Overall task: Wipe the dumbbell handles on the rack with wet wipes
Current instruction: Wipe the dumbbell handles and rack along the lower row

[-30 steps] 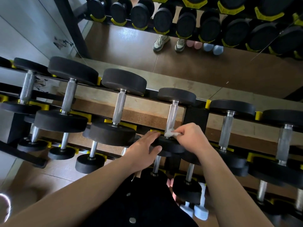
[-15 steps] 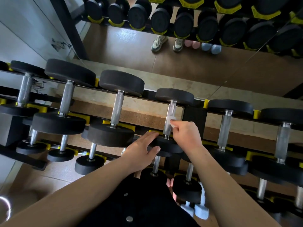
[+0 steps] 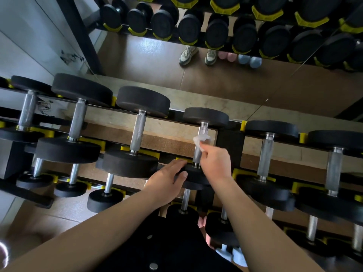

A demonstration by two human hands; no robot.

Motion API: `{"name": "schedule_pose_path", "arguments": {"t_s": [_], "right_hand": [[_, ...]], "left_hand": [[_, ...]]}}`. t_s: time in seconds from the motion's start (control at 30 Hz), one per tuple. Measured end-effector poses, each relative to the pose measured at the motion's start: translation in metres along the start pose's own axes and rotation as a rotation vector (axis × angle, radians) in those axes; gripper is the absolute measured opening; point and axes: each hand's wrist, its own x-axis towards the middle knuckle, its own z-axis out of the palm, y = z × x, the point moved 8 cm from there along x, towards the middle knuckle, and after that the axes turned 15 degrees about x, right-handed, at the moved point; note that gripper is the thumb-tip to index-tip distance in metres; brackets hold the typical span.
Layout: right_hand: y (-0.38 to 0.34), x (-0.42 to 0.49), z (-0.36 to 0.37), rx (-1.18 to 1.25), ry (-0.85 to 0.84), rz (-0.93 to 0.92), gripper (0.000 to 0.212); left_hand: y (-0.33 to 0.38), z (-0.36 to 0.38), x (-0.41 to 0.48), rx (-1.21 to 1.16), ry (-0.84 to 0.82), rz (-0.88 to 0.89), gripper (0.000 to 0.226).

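While the right hand (image 3: 215,163) is pinching a crumpled white wet wipe (image 3: 201,140) against the upper part of a knurled silver steel dumbbell handle (image 3: 197,155), its fingers are curling around the wipe. The left hand (image 3: 167,181) is lying almost flat, fingers straight, on that dumbbell's near black round head (image 3: 196,176), thumb touching its edge. The dumbbell is sitting on the upper row of a black metal rack with yellow cradles (image 3: 229,142).

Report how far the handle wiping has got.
Done: nothing shows which handles are already clean. In hand: the right hand pinches the wet wipe against the upper part of one top-row dumbbell handle, while the left hand rests on its near head. Left: that handle's lower stretch; whether others remain cannot be told.
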Motion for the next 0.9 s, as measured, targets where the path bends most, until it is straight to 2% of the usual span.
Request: {"name": "schedule_pose_path", "arguments": {"t_s": [0.07, 0.13, 0.2, 0.23, 0.3, 0.37, 0.43, 0.57, 0.63, 0.7, 0.73, 0.83, 0.87, 0.9], "right_hand": [[0.006, -0.003, 0.002, -0.124, -0.079, -0.010, 0.037], [0.011, -0.004, 0.004, -0.266, -0.260, 0.013, 0.041], [0.019, -0.006, 0.004, -0.282, -0.406, 0.099, 0.040], [0.020, -0.005, -0.002, -0.244, -0.407, 0.135, 0.034], [0.019, 0.007, -0.025, -0.138, -0.244, 0.156, 0.020], [0.015, 0.021, -0.048, -0.061, -0.015, 0.120, 0.017], [0.008, 0.029, -0.049, 0.034, 0.130, 0.067, 0.018], [0.001, 0.017, -0.005, 0.185, 0.124, 0.037, 0.038], [0.005, 0.009, 0.000, 0.177, 0.118, 0.042, 0.037], [0.010, 0.006, -0.007, 0.096, 0.058, 0.017, 0.029], [0.013, 0.006, -0.008, 0.046, -0.025, 0.023, 0.027], [0.028, -0.005, -0.001, -0.101, -0.392, 0.152, 0.028], [0.032, -0.008, -0.004, -0.127, -0.428, 0.191, 0.028], [0.033, -0.005, -0.012, -0.113, -0.389, 0.200, 0.026]], "left_hand": [[0.000, 0.002, 0.000, -0.008, -0.007, -0.017, 0.049], [0.000, 0.004, 0.000, -0.016, 0.002, -0.015, 0.048], [-0.002, 0.005, 0.001, -0.014, 0.013, -0.006, 0.047], [-0.003, 0.005, 0.001, -0.015, 0.014, -0.005, 0.047], [-0.003, 0.005, 0.000, -0.027, 0.014, -0.013, 0.047], [-0.002, 0.004, -0.001, -0.033, 0.020, -0.013, 0.048], [-0.002, 0.004, -0.001, -0.034, 0.011, -0.014, 0.049], [-0.005, 0.002, -0.004, -0.026, -0.027, -0.007, 0.054], [-0.005, 0.000, -0.006, -0.048, -0.036, -0.010, 0.055], [-0.004, -0.002, -0.006, -0.046, -0.038, -0.019, 0.054], [-0.003, -0.003, -0.005, -0.039, -0.037, -0.020, 0.053], [-0.002, -0.003, -0.006, -0.042, -0.037, -0.014, 0.053], [-0.002, -0.002, -0.006, -0.052, -0.043, -0.014, 0.054], [-0.002, -0.002, -0.006, -0.065, -0.049, -0.019, 0.054]]}}
